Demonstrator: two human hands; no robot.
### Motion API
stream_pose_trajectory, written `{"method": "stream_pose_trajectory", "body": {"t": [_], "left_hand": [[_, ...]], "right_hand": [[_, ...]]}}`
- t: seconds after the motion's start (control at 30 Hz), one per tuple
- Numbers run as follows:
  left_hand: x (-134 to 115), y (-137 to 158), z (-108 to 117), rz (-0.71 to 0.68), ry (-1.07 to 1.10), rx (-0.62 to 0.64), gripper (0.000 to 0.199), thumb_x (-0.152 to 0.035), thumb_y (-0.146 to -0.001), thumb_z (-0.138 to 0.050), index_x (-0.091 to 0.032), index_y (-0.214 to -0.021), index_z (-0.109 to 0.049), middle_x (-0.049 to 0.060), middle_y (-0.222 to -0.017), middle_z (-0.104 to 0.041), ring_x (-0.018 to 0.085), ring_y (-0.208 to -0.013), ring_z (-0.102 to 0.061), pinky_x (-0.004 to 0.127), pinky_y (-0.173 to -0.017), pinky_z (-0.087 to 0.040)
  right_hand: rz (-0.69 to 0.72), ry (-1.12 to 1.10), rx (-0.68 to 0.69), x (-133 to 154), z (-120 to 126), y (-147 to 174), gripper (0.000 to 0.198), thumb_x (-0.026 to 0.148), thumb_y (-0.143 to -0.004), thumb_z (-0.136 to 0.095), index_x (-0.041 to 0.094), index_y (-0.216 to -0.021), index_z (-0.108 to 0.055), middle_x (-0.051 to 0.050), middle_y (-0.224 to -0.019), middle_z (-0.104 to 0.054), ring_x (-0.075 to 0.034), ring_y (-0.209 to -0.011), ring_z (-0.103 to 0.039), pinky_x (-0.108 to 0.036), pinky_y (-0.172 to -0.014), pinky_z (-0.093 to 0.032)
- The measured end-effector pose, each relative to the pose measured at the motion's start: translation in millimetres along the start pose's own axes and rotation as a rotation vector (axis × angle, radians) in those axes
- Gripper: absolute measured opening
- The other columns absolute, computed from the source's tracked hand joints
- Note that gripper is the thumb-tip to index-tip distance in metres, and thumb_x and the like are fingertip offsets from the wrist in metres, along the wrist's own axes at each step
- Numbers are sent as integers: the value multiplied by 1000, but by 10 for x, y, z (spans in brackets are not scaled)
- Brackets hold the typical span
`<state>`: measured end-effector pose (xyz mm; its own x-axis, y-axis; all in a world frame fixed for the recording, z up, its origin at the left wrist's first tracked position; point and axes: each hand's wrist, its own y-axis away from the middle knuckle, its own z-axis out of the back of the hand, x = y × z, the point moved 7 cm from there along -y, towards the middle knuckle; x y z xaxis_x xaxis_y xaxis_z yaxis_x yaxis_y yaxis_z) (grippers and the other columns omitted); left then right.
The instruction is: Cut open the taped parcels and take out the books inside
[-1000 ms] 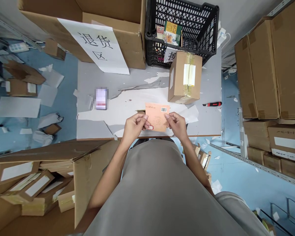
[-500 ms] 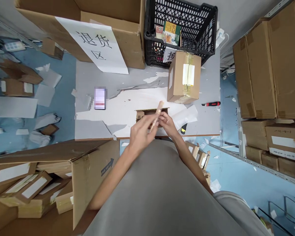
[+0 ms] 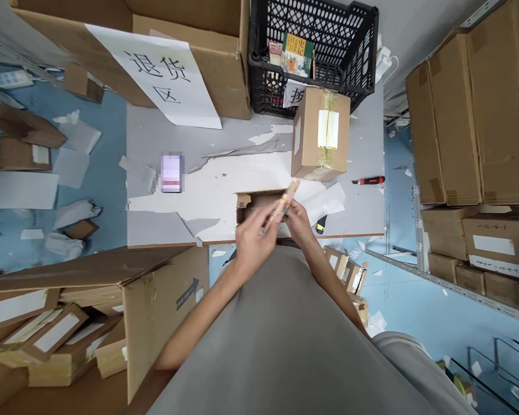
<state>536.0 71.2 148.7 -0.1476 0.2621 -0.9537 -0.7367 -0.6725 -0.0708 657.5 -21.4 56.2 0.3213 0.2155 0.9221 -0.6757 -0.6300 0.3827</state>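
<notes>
– Where was the small book (image 3: 281, 206)?
– Up over the open box (image 3: 243, 201), tilted and nearly edge-on, its far end slanting to the right

– And the hands?
– The left hand (image 3: 254, 236) was closed on the book's near end, over the box's front left part. The right hand (image 3: 297, 222) was half curled at the box's right, fingers against the book; whether it gripped or merely touched, I couldn't tell

– What lay close to the box?
– A crumpled white sheet (image 3: 328, 200) just right of it, with a black-and-yellow tool (image 3: 321, 225) near its front right. The table (image 3: 155, 227) ran beneath it all

– Farther off?
– A taped carton (image 3: 313, 138) stood behind the box to the right, and beyond that a black crate (image 3: 346, 85) holding books (image 3: 298, 56). A red-and-black knife (image 3: 369, 180) lay well to the box's right, a phone (image 3: 171, 173) well to its left

– Behind, on the left?
– A big carton (image 3: 231, 75) with a lettered paper (image 3: 164, 80) hanging down its front, well apart from the box
</notes>
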Motion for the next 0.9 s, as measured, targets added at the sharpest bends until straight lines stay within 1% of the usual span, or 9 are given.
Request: {"method": "stream_pose_trajectory", "body": {"t": [0.07, 0.13, 0.27, 0.37, 0.47, 0.57, 0.63, 0.77, 0.9], "left_hand": [[233, -102, 122, 138, 157, -78, 46, -51, -107, -74, -22, -142, -75, 13, -137, -82, 24, -112, -81, 32, -94, -65], [475, -184, 164, 252, 316, -96, 54, -56, -101, -81, -20, -141, -72, 14, -135, -81, 24, -112, -81, 31, -90, -65], [808, -236, 110, 410, 537, -85, 59, -53, -88, -92, -21, -134, -73, 13, -130, -82, 25, -120, -78, 32, -96, -64], [941, -184, -72, 550, 718, -24, 58, -47, -81, -95, -24, -130, -75, 10, -124, -83, 26, -117, -79, 32, -94, -65], [1022, -125, -287, 650, 839, 41, 55, -56, -84, -87, -25, -127, -77, 11, -120, -83, 32, -120, -79, 41, -95, -68], [1089, -95, -413, 674, 821, 58, 52, -67, -94, -73, -33, -132, -78, 10, -125, -81, 35, -133, -75, 49, -99, -68], [1116, -82, -438, 683, 793, 57, 46, -64, -96, -72, -37, -133, -78, 8, -128, -81, 35, -138, -72, 50, -99, -67], [1090, -76, -390, 719, 844, 88, 49, -58, -95, -73, -28, -133, -79, 11, -126, -82, 35, -124, -78, 48, -94, -69], [1024, -115, -217, 732, 817, 59, 63, -42, -82, -93, -25, -140, -74, 8, -124, -83, 26, -111, -80, 39, -94, -69]], "right_hand": [[-13, -100, -89, -25, 111, 21, 41, 64, -86, -77, 25, -98, -70, 2, -78, -76, -17, -71, -70, -29, -67, -62], [-1, -140, -144, 24, 190, 66, 34, 54, -86, -79, 24, -102, -71, 1, -84, -77, -16, -71, -68, -28, -68, -60], [120, 11, -163, 322, 145, 205, 31, 50, -97, -74, 24, -114, -74, -3, -97, -78, -18, -81, -71, -29, -73, -61], [265, 268, -151, 567, -100, 354, 33, 45, -102, -73, 26, -129, -75, -5, -113, -77, -18, -87, -72, -31, -78, -63], [427, 565, -64, 708, -475, 513, 35, 33, -103, -72, 27, -137, -76, -9, -133, -74, -23, -112, -74, -36, -99, -64], [556, 746, 48, 727, -758, 630, 29, 25, -106, -68, 25, -132, -80, -10, -129, -77, -27, -126, -72, -40, -114, -59], [598, 772, 72, 727, -796, 659, 26, 25, -108, -67, 25, -129, -82, -10, -127, -78, -27, -126, -72, -40, -117, -58], [520, 635, 0, 734, -525, 581, 27, 34, -106, -73, 26, -130, -81, -9, -128, -79, -26, -122, -75, -39, -112, -62], [314, 367, -100, 614, -62, 453, 31, 48, -107, -69, 26, -123, -83, -7, -118, -81, -23, -104, -78, -35, -92, -69]]}}
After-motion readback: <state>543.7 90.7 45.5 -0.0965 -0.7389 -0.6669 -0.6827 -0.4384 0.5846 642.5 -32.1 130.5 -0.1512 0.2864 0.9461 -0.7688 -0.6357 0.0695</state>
